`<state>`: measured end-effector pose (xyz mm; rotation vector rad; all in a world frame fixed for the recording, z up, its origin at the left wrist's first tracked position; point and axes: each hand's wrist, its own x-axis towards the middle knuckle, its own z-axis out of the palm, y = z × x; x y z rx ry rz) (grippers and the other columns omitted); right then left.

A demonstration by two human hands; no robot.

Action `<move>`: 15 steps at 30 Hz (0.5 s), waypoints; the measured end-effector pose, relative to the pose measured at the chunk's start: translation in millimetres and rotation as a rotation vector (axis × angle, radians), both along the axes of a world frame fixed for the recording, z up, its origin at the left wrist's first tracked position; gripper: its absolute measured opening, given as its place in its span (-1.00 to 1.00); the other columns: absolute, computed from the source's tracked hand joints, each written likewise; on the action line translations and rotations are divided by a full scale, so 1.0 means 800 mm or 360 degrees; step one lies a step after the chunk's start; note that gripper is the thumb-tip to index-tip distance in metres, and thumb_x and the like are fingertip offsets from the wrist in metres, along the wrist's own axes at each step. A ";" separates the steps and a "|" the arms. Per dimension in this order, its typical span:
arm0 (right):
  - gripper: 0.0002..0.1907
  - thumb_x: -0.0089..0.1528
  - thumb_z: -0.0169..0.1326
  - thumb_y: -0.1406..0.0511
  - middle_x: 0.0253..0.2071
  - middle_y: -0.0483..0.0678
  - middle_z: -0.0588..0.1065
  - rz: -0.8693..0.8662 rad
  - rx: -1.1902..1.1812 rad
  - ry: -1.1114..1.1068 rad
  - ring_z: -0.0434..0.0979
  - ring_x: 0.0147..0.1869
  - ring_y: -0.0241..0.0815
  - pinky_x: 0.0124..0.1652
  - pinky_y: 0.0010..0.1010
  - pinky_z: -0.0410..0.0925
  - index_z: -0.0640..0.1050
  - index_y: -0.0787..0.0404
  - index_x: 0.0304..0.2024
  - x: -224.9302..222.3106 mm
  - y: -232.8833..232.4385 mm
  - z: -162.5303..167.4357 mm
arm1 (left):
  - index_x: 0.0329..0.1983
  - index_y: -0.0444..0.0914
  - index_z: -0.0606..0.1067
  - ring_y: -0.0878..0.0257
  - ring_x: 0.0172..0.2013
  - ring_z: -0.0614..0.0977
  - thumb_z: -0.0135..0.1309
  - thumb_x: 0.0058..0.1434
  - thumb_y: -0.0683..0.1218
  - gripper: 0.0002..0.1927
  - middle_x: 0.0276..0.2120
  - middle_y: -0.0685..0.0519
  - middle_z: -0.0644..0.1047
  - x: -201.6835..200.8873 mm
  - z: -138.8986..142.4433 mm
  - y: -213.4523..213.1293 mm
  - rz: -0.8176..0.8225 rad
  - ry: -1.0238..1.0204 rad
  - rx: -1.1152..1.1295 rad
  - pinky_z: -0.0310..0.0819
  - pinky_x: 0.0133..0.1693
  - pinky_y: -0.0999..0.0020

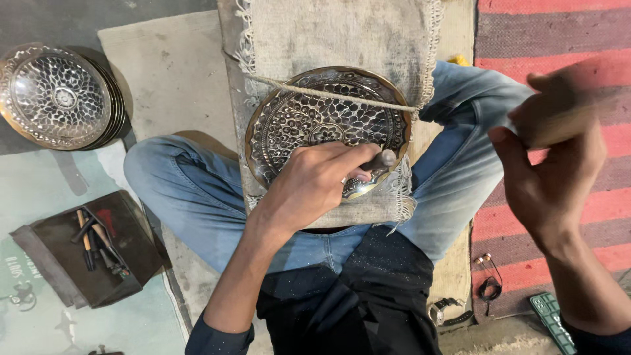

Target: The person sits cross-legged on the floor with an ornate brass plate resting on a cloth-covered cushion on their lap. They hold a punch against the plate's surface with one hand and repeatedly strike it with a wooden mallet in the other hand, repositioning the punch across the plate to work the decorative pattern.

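Left hand (314,181) gripping metal punch (380,160), round embossed brass plate (299,118)

— How is the light here?

— Even and soft, fairly bright, coming from above; shadows are faint, the darkest one pooling just under the left hand (314,187) and beside the stack of embossed plates (62,96).

— Any glare?

— Small glints on the engraved metal plate (315,112) across the lap (its raised pattern catches the light), and a paler sheen on the stack's top plate.

— Is it sharp?

— Mostly. The plate, the burlap (342,33) and the tool tray (92,253) are crisp. The right hand (552,158) is smeared by motion blur, worst at the fingertips. Edges bow slightly, wide-angle style.
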<state>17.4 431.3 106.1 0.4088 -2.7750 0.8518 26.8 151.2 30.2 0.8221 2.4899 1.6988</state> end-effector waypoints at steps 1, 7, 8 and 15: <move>-0.53 0.33 0.28 0.55 -0.08 0.06 0.47 -0.0016 -0.0266 -0.0147 0.50 -0.06 -0.08 0.04 -0.34 0.41 0.41 0.25 0.21 -0.002 -0.005 -0.004 | 0.06 -0.36 0.53 0.17 -0.22 0.78 0.05 0.19 -0.44 -0.63 -0.23 -0.10 0.67 0.000 0.001 -0.001 -0.0008 -0.0016 0.0015 0.70 -0.26 0.37; -0.57 0.15 0.21 0.55 -0.23 -0.07 0.48 -0.0113 0.0087 -0.0147 0.48 -0.21 -0.19 -0.19 -0.35 0.34 0.49 0.19 0.05 0.001 -0.019 -0.004 | 0.02 -0.37 0.53 0.15 -0.25 0.76 0.08 0.16 -0.43 -0.65 -0.25 -0.10 0.67 -0.001 0.006 -0.002 0.0004 0.0004 -0.0004 0.69 -0.26 0.31; -0.61 0.23 0.18 0.52 -0.21 -0.10 0.46 -0.0240 -0.0324 -0.0405 0.45 -0.19 -0.26 -0.18 -0.43 0.33 0.45 0.19 0.09 0.002 -0.019 -0.005 | 0.02 -0.37 0.54 0.15 -0.26 0.76 0.08 0.16 -0.43 -0.65 -0.26 -0.10 0.67 -0.001 0.007 -0.003 0.0009 -0.0008 -0.0015 0.68 -0.27 0.31; -0.68 0.19 0.21 0.57 -0.13 0.07 0.49 -0.0050 -0.0073 -0.0254 0.43 -0.24 0.05 -0.20 -0.25 0.35 0.44 0.22 -0.09 0.007 -0.008 -0.029 | 0.02 -0.36 0.54 0.15 -0.26 0.76 0.07 0.19 -0.43 -0.66 -0.25 -0.10 0.67 -0.001 0.005 -0.001 0.0020 0.0004 -0.0022 0.69 -0.29 0.35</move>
